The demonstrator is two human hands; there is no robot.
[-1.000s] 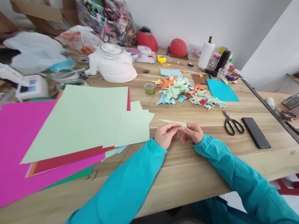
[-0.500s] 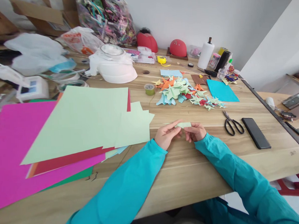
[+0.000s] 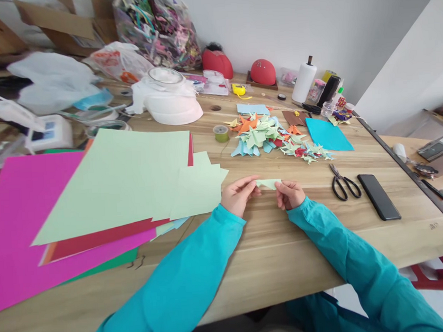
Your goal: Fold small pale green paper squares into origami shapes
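A small folded piece of pale green paper (image 3: pixel 269 184) is stretched between my two hands, just above the wooden table. My left hand (image 3: pixel 239 195) pinches its left end between thumb and fingers. The right end is held in the fingertips of my right hand (image 3: pixel 290 194). Close to my left hand lies a stack of pale green paper sheets (image 3: pixel 133 180), with smaller cut squares (image 3: pixel 198 187) on its right side. Beyond my hands is a pile of folded paper figures (image 3: pixel 260 134) in green, orange, blue and red.
Right of my hands lie black-handled scissors (image 3: pixel 344 182) and a dark phone (image 3: pixel 379 196). A thread spool (image 3: pixel 221 133) stands left of the figures, and a turquoise sheet (image 3: pixel 329 134) lies to their right. White caps (image 3: pixel 173 101), bags and red pincushions (image 3: pixel 263 71) line the back.
My left hand has shifted slightly left, away from my right hand. More of the green paper now shows between them, as a longer strip with a jagged lower edge.
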